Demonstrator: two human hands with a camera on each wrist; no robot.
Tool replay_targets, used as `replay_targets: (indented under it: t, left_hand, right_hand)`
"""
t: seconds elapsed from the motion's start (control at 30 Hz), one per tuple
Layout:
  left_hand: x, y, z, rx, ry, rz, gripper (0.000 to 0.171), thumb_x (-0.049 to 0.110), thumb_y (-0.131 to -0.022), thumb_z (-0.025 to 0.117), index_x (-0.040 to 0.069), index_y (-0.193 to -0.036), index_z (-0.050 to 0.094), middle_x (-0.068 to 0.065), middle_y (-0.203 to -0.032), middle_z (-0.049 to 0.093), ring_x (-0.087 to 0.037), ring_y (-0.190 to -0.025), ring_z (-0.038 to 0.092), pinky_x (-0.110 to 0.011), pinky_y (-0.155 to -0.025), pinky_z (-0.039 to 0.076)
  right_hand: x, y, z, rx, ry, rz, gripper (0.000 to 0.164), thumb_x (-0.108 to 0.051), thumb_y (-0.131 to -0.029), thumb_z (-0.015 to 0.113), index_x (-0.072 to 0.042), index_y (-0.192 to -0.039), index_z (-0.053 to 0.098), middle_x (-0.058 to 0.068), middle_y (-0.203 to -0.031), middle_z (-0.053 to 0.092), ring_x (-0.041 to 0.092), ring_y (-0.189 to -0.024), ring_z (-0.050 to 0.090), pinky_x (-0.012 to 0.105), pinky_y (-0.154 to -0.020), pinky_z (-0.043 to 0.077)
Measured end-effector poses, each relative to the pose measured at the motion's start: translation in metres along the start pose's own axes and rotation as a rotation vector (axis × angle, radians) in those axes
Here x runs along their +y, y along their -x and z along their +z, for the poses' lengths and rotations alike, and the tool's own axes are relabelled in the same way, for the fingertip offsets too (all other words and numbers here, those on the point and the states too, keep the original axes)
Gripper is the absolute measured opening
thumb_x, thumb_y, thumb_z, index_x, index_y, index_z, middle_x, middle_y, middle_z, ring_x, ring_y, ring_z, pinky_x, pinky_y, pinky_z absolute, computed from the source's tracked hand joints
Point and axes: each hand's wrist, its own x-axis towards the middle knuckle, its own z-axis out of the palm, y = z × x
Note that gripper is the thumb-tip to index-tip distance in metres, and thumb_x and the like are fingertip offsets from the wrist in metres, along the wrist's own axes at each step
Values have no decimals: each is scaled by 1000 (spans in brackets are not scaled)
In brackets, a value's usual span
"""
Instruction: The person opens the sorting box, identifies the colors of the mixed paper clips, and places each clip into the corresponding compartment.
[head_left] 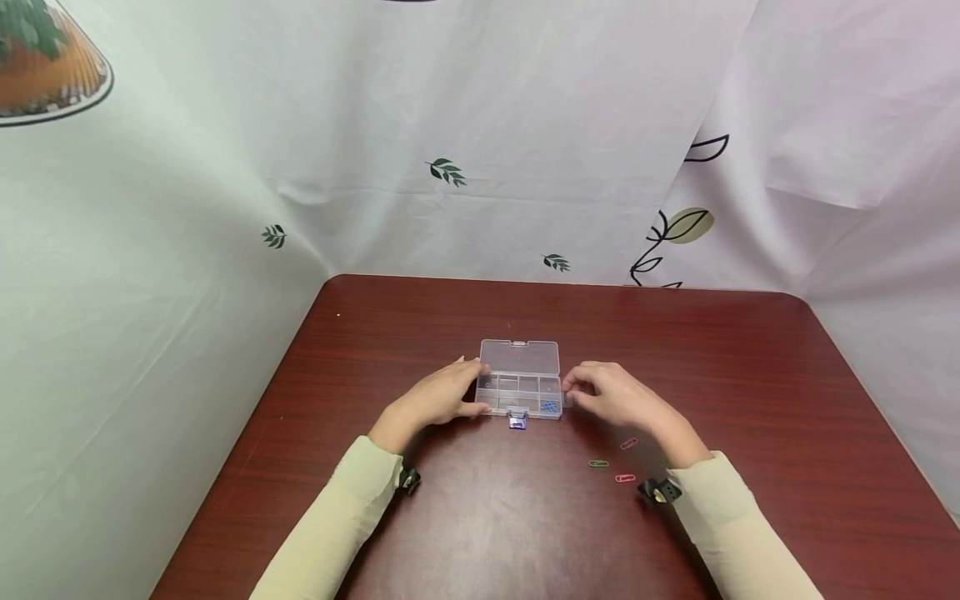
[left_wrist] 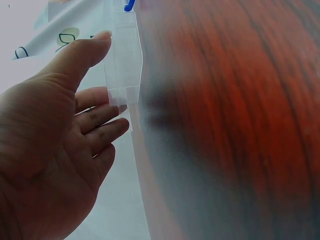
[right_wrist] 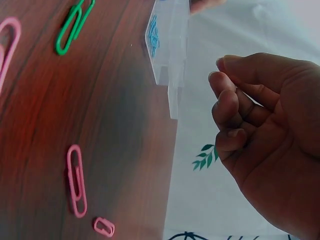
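A clear plastic compartment box [head_left: 517,405] lies on the table with its lid [head_left: 520,357] raised at the back. Small blue paper clips [head_left: 550,406] sit in its front right compartment; the other sections look bare. My left hand [head_left: 447,392] holds the box's left end, thumb [left_wrist: 95,47] at the front corner and fingers toward the back. Just beyond the right end is my right hand [head_left: 611,393], fingers curled and thumb tip against the index finger. In the right wrist view, nothing shows between those fingertips [right_wrist: 222,82], and they appear apart from the box.
Loose paper clips lie right of the box, near my right forearm: a green one [head_left: 597,463], a pink one [head_left: 628,443] and another pink one [head_left: 625,478]. A blue-marked front latch [head_left: 517,421] hangs down. White printed cloth [head_left: 495,225] hangs behind the brown table [head_left: 420,304].
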Motion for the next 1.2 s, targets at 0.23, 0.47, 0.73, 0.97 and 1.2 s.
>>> replay_targets:
  t: [0.23, 0.47, 0.73, 0.97, 1.2]
  left_hand:
    - [1, 0, 0, -4, 3, -17, 59, 39, -94, 73, 8, -140, 52, -6, -141, 57, -34, -146, 40, -42, -125, 29]
    - [1, 0, 0, -18, 2, -28, 59, 40, -94, 72, 9, -140, 52, -6, -142, 57, -34, -147, 38, -42, -125, 29]
    - [1, 0, 0, -9, 8, -23, 59, 39, -94, 73, 8, -140, 52, -6, -141, 57, -34, -147, 38, -42, -125, 28]
    - [1, 0, 0, -6, 5, -25, 58, 39, -94, 73, 9, -140, 53, -6, -141, 57, -35, -146, 38, -43, -125, 29]
    - [0, 0, 1, -8, -3, -24, 59, 39, -94, 73, 8, -140, 52, -6, -141, 57, -35, -146, 39, -43, -125, 29]
  right_hand:
    - [9, 7, -5, 4, -1, 8, 8, -6, -92, 71, -12, -97, 73, -8, -88, 65, 8, -80, 57, 27, -70, 53]
    - [18, 17, -13, 18, 8, 13, 8, -7, -92, 72, -11, -99, 73, -9, -89, 65, 8, -81, 58, 27, -70, 54]
    - [29, 30, -20, 34, 3, 50, 9, -7, -91, 73, -11, -99, 72, -10, -89, 64, 7, -81, 58, 28, -70, 55]
    - [38, 40, -25, 40, 20, 41, 12, -5, -89, 74, -10, -100, 73, -10, -90, 62, 6, -82, 57, 27, -71, 55]
    - [48, 52, -29, 35, 32, 34, 16, -4, -88, 75, -11, -102, 73, -10, -91, 61, 7, -83, 57, 28, -70, 55]
